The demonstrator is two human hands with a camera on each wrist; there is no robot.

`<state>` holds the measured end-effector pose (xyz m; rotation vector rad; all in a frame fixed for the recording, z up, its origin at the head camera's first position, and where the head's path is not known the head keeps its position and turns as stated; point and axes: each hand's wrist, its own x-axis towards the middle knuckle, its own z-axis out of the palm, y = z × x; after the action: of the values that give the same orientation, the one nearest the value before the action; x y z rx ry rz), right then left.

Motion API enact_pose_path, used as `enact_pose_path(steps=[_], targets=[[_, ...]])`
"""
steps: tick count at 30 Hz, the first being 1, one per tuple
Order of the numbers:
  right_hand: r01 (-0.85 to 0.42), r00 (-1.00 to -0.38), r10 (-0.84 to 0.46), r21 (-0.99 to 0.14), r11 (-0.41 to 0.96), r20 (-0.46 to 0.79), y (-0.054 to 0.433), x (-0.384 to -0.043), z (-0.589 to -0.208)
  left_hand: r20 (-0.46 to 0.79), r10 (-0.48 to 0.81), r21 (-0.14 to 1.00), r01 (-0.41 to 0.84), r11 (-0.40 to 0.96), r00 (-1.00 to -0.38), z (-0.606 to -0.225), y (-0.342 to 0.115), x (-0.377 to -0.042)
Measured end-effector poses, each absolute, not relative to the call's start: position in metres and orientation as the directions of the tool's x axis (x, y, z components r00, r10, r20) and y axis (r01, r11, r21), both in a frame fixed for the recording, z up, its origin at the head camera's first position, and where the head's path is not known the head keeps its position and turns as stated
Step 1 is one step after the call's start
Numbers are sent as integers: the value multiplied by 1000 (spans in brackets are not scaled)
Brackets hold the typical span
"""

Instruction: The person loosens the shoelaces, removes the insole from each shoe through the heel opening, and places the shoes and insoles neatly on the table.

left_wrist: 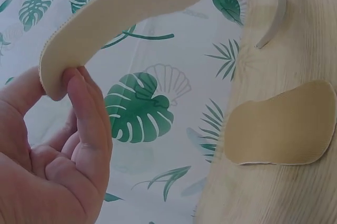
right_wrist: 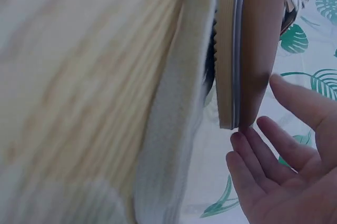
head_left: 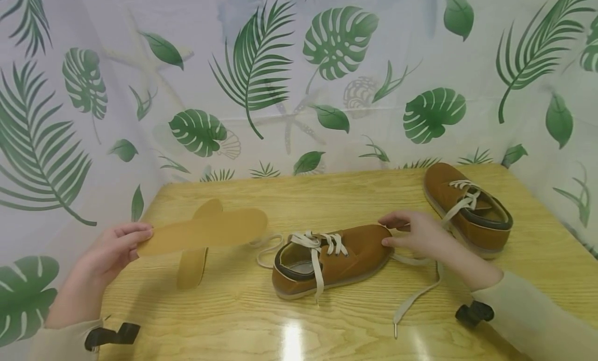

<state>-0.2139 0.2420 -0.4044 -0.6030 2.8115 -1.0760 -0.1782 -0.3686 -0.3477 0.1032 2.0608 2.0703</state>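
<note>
My left hand (head_left: 114, 246) pinches one end of a tan shoe insole (head_left: 205, 231), thumb against fingers. It is raised above the wooden table in the head view, and its pale face shows in the left wrist view. A second insole (left_wrist: 284, 124) lies on the table, its middle hidden behind the raised one in the head view. With fingers spread and nearly straight, my right hand (head_left: 420, 234) touches the toe of a brown lace-up shoe (head_left: 359, 252). That shoe stands on its sole, opening to the left, with loose cream laces (head_left: 317, 270).
A matching brown shoe (head_left: 488, 236) stands behind my right forearm, toe toward the back. Cream lace ends (head_left: 416, 301) trail over the wooden table (head_left: 233, 319). Behind the table hangs a white leaf-print cloth (head_left: 289, 91). Each wrist wears a black mount (head_left: 475, 313).
</note>
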Motion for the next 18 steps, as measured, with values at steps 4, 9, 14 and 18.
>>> enact_pose_path(steps=[4,9,14,18], targets=[[-316,-934,-343,-667,675,97,238,-209,-400,-107,157,992,-116,-48,-982,-348,-368,-180],[-309,-941,-317,-669,676,114,230,-203,-391,-100,135,989,-113,-95,-986,-348,-365,-183],[-322,-935,-337,-674,665,115,219,-195,-383,-96,115,986,-110,-124,-989,-352,-361,-183],[-333,-928,-358,-665,668,105,211,-187,-382,-96,127,986,-111,-121,-987,-358,-359,-184]])
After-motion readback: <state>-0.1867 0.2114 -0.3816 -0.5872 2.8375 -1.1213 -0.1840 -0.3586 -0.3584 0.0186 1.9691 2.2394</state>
